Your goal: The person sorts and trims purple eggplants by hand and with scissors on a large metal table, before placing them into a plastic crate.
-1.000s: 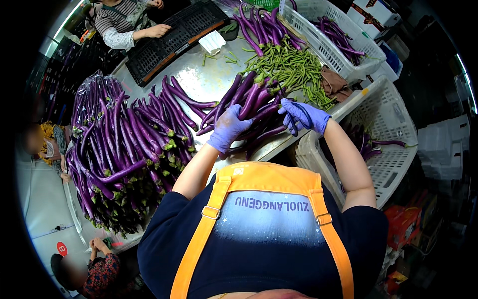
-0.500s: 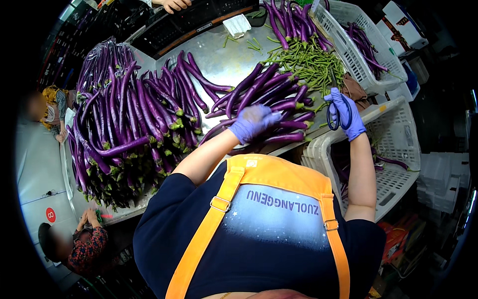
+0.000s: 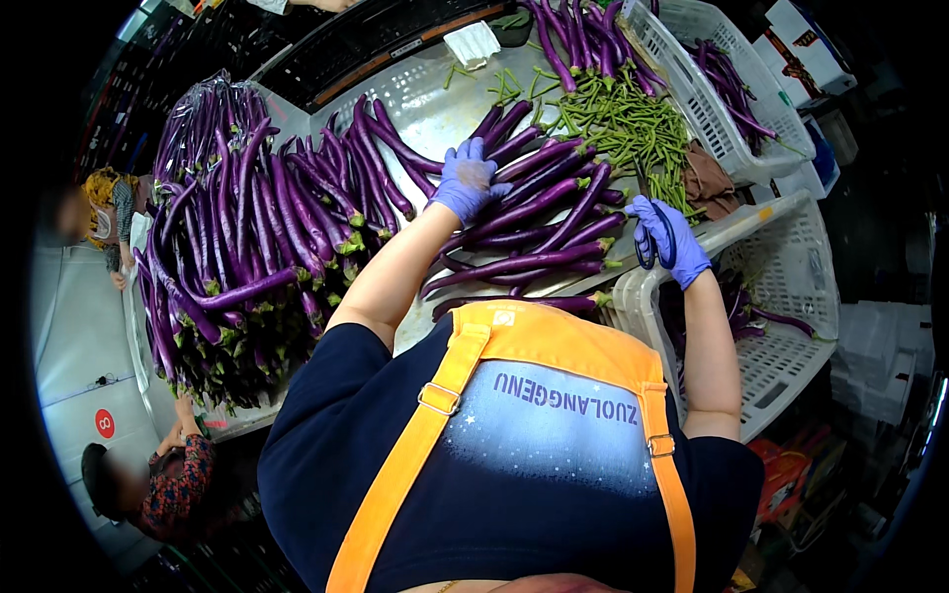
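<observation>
Long purple eggplants (image 3: 539, 205) lie in a loose pile in front of me, most with their green stem ends toward the right. My left hand (image 3: 469, 181), in a purple glove, rests at the left ends of this pile with its fingers spread. To the right of the stem ends, my gloved right hand (image 3: 676, 243) is closed around scissors (image 3: 644, 247) with dark blue loop handles. Their blades are hard to make out. Cut green stems (image 3: 633, 128) are heaped beyond my right hand.
A large stack of eggplants (image 3: 247, 217) covers the table's left side, with bagged ones (image 3: 213, 124) behind. White crates (image 3: 781, 287) holding eggplants stand at the right. A black crate (image 3: 371, 49) and a white cloth (image 3: 473, 44) lie at the far side. Other people are at the left.
My left hand has moved left and away from me, off the middle of the pile, and its fingers have spread. The eggplants there lie more fanned out. My right hand has shifted slightly nearer with the scissors.
</observation>
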Motion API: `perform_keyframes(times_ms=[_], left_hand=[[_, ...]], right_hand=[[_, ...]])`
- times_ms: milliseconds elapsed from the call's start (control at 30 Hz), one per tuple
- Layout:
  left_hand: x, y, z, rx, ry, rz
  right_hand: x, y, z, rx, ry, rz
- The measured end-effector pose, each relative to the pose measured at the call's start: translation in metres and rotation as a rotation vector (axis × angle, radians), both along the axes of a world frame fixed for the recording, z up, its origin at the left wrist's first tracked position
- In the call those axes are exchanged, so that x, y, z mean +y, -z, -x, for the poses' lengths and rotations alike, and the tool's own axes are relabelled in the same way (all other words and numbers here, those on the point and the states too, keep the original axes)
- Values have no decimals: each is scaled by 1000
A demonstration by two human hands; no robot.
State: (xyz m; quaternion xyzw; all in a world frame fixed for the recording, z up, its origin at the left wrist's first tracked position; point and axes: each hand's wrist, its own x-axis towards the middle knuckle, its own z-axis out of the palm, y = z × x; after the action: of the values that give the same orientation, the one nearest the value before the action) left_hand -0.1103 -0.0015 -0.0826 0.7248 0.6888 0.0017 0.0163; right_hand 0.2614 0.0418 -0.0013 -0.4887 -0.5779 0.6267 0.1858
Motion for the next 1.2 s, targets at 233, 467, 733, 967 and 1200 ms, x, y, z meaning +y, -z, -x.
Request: perform_keyframes(times_ms=[233, 467, 733, 967, 1200], left_hand=[[2, 22, 17, -618, -82, -115], [-37, -70, 2, -1481, -138, 344], [-59, -72, 4, -1343, 65, 469], [-73, -62, -2, -1356, 233, 380], [-70, -59, 6, -1199, 173, 588]], right_hand=[[-2, -1, 7, -24, -44, 81], [5, -7, 21, -71, -217, -230], [30, -7, 15, 140, -182, 76], [32, -8, 16, 210, -175, 106], [22, -16, 29, 32, -107, 105]])
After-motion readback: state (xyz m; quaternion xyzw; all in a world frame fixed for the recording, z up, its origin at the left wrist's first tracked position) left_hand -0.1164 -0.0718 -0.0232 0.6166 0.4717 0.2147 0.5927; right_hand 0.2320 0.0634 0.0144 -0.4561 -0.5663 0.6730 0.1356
